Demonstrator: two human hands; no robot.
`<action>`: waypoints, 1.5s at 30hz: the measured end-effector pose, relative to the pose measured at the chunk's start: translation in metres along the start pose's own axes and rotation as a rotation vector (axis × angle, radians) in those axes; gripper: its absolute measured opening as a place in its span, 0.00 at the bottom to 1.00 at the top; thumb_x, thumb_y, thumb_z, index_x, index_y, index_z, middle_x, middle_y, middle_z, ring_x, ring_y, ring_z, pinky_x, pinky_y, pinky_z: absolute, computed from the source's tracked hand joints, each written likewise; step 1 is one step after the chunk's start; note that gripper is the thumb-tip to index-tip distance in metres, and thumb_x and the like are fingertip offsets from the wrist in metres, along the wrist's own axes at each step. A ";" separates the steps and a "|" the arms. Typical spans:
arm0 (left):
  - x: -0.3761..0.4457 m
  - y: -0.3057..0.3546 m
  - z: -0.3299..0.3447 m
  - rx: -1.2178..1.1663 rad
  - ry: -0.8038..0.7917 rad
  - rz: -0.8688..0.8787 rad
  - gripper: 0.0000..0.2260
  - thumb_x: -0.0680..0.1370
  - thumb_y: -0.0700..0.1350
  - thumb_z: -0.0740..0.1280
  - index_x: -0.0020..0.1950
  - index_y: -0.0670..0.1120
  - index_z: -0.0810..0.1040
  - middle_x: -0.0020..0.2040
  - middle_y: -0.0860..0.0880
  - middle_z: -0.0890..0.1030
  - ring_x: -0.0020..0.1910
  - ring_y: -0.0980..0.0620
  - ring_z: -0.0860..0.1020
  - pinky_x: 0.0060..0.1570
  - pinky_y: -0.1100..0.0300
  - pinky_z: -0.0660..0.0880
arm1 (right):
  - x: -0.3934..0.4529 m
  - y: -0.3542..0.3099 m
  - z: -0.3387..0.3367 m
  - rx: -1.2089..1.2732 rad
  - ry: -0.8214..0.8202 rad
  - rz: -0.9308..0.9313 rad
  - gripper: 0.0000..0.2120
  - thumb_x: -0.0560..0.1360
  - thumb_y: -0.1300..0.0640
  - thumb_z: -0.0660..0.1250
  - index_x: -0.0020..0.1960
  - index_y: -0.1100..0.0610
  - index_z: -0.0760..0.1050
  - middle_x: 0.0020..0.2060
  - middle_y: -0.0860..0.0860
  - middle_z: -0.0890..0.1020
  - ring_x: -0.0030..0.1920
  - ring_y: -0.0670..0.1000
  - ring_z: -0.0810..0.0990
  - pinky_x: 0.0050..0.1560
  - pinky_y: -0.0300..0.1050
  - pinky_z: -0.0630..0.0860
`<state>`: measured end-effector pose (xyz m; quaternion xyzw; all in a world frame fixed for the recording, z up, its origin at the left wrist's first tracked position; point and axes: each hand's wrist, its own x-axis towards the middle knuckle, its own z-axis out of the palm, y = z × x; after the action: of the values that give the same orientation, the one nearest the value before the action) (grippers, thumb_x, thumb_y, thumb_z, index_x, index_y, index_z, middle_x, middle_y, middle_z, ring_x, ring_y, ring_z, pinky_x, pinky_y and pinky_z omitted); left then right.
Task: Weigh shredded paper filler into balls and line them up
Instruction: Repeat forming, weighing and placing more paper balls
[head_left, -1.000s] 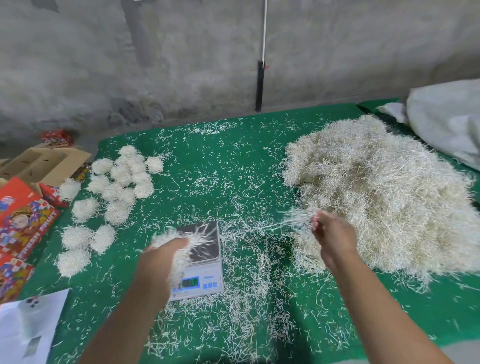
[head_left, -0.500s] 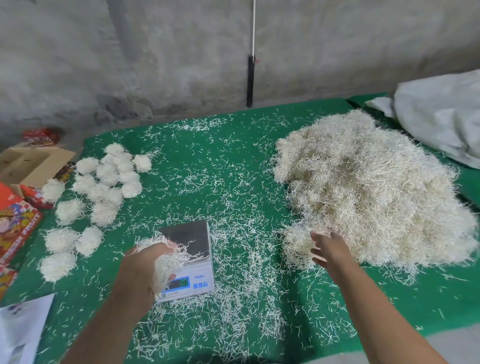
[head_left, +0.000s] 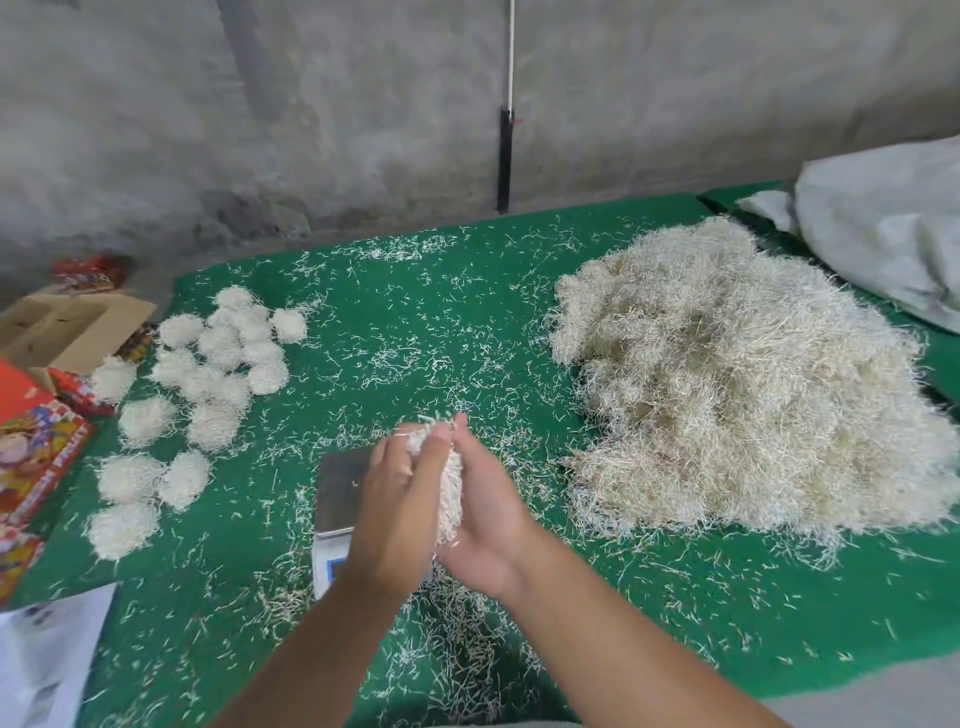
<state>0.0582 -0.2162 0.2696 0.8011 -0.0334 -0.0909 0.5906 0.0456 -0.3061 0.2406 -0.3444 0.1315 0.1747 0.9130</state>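
My left hand (head_left: 397, 499) and my right hand (head_left: 491, 519) press together around a wad of white shredded paper (head_left: 449, 488), held just above the small digital scale (head_left: 335, 499). The scale's steel pan is bare and its display is mostly hidden behind my left wrist. A big loose pile of shredded paper (head_left: 737, 384) lies on the right of the green mat (head_left: 415, 322). Several finished paper balls (head_left: 223, 358) sit in rough rows at the left.
Loose paper shreds litter the mat, thickest by the near edge. Colourful printed cartons (head_left: 36, 457) and an open cardboard box (head_left: 67, 327) stand at the left edge. A white sheet (head_left: 47, 665) lies at the near left. A grey sack (head_left: 893, 228) rests at the far right.
My right hand left the big pile and came across to meet my left hand. Both hands now cup the wad that only the left hand held before.
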 end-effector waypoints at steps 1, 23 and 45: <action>-0.003 0.002 0.000 0.137 0.026 0.056 0.13 0.76 0.72 0.53 0.55 0.76 0.72 0.55 0.74 0.72 0.58 0.71 0.72 0.59 0.51 0.71 | 0.001 0.001 -0.001 0.039 0.013 0.000 0.37 0.82 0.28 0.52 0.64 0.57 0.82 0.62 0.59 0.83 0.65 0.57 0.81 0.68 0.54 0.75; -0.030 -0.062 0.005 0.653 -0.022 0.576 0.28 0.87 0.57 0.46 0.78 0.45 0.71 0.78 0.51 0.69 0.82 0.51 0.58 0.82 0.45 0.50 | 0.021 0.019 -0.014 0.329 0.285 0.034 0.19 0.87 0.66 0.54 0.41 0.64 0.77 0.32 0.56 0.80 0.31 0.52 0.83 0.34 0.43 0.81; 0.039 -0.041 0.004 0.117 0.177 0.054 0.20 0.84 0.55 0.63 0.34 0.49 0.72 0.27 0.53 0.74 0.29 0.51 0.70 0.32 0.52 0.66 | -0.003 0.019 -0.010 0.322 0.123 0.118 0.28 0.84 0.42 0.64 0.73 0.62 0.76 0.51 0.60 0.83 0.47 0.58 0.84 0.48 0.53 0.84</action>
<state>0.0935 -0.2141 0.2256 0.8378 -0.0079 -0.0017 0.5459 0.0338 -0.3007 0.2231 -0.1955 0.2335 0.1833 0.9347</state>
